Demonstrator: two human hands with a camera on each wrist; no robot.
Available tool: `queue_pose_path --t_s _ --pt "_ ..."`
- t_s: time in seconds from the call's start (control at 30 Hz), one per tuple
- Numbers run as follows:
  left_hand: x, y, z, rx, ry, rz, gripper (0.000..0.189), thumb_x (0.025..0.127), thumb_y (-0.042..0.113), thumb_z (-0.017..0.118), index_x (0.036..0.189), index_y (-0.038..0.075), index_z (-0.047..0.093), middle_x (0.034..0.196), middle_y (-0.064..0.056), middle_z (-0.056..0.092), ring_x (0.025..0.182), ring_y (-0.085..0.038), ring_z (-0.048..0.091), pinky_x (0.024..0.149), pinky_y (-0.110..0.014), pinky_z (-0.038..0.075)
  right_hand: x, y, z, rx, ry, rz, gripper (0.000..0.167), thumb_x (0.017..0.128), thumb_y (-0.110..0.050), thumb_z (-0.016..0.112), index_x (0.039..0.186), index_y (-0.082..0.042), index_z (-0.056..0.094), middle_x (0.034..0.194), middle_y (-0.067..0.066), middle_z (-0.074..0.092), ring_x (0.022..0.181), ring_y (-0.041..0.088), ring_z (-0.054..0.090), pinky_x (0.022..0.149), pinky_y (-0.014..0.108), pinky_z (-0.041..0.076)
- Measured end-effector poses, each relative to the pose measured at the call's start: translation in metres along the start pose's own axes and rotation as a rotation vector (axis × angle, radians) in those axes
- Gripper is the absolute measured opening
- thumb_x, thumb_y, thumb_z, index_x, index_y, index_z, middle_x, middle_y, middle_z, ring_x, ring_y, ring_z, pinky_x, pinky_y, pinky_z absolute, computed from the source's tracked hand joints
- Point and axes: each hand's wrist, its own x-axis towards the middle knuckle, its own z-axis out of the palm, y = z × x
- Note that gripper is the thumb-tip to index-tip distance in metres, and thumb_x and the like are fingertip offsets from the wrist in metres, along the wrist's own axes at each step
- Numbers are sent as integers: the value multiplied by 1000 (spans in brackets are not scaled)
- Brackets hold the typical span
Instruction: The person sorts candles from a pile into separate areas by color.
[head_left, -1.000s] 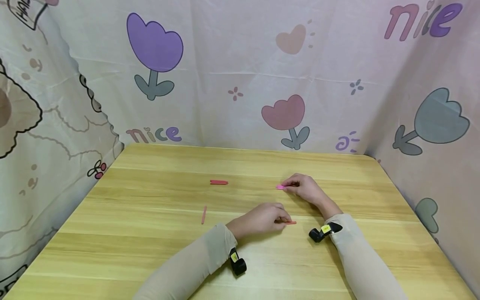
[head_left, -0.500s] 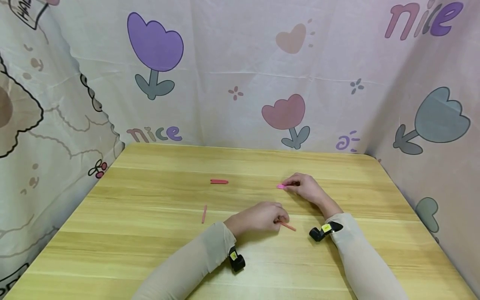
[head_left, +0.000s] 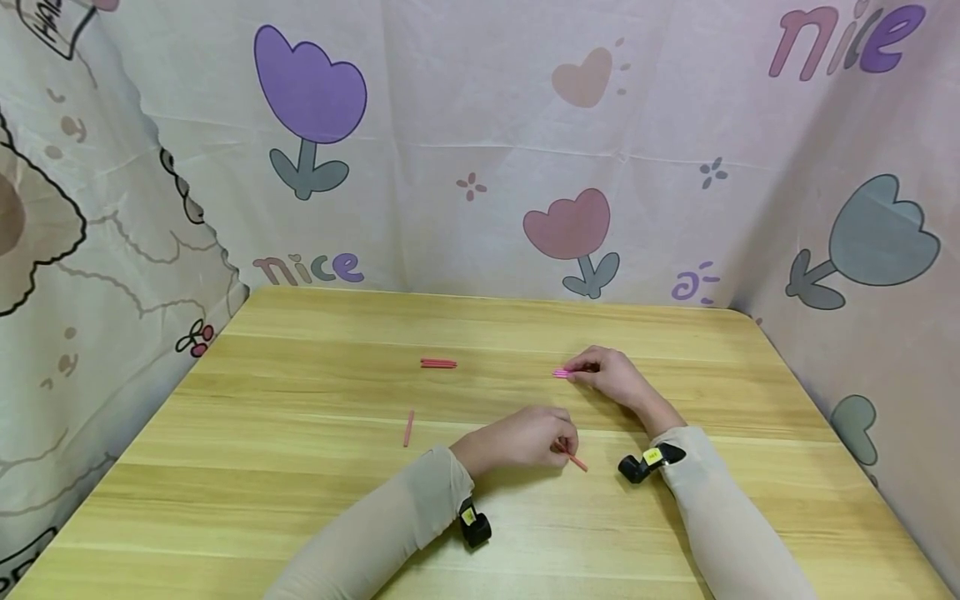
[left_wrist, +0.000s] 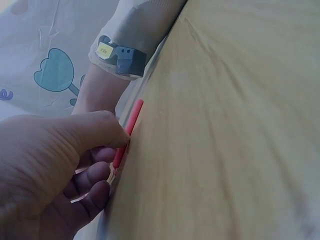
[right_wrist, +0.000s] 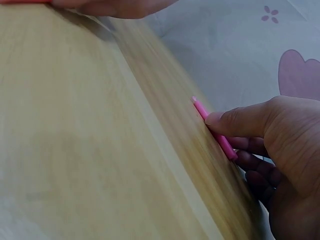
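My left hand (head_left: 525, 437) pinches a thin orange-red stick (head_left: 577, 462) between thumb and fingers, low over the wooden table. One end of it sticks out toward the front right. In the left wrist view, the thumb lies across this red stick (left_wrist: 134, 116). Farther back and to the right, my right hand (head_left: 611, 377) pinches a few short magenta sticks (head_left: 560, 373) lying side by side at the table top. The right wrist view has the thumb pressed on a pink stick (right_wrist: 226, 146), with fingertips behind it.
A small bundle of red sticks (head_left: 438, 363) lies at the back, left of centre. A single pinkish stick (head_left: 408, 428) lies in front of it, pointing away from me. A printed cloth (head_left: 435, 225) hangs behind the wooden table (head_left: 315, 400).
The orange-red stick in my left hand has swung from nearly sideways to slanting, its free end now nearer the front. My right hand and the magenta sticks have stayed put.
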Motion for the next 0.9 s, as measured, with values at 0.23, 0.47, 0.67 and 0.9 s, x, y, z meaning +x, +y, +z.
queue_pose_path --t_s 0.23,0.47,0.67,0.9 --pt "1 3 -4 1 -63 -38 6 83 18 75 83 21 71 80 16 53 73 4 47 67 -8 36 1 0 1 -1 6 1 15 86 -15 76 101 -13 78 96 0 69 92 18 62 83 38 47" --pt "1 4 -4 -13 -81 -50 6 82 20 75 82 22 70 78 18 53 70 4 46 66 -9 36 1 1 1 6 6 11 14 86 -16 76 100 -13 78 97 0 69 93 18 62 84 38 48" --pt "1 2 -3 -44 -77 -12 5 85 16 73 89 20 73 81 18 62 71 10 49 68 -6 38 1 1 1 7 7 3 14 86 -17 76 100 -14 78 96 -1 69 91 18 62 83 38 47" --pt "1 3 -2 26 -71 36 11 86 17 72 96 20 76 82 18 63 71 12 47 68 -5 37 0 0 1 10 4 7 14 86 -16 76 100 -14 78 96 -1 69 91 18 62 83 38 47"
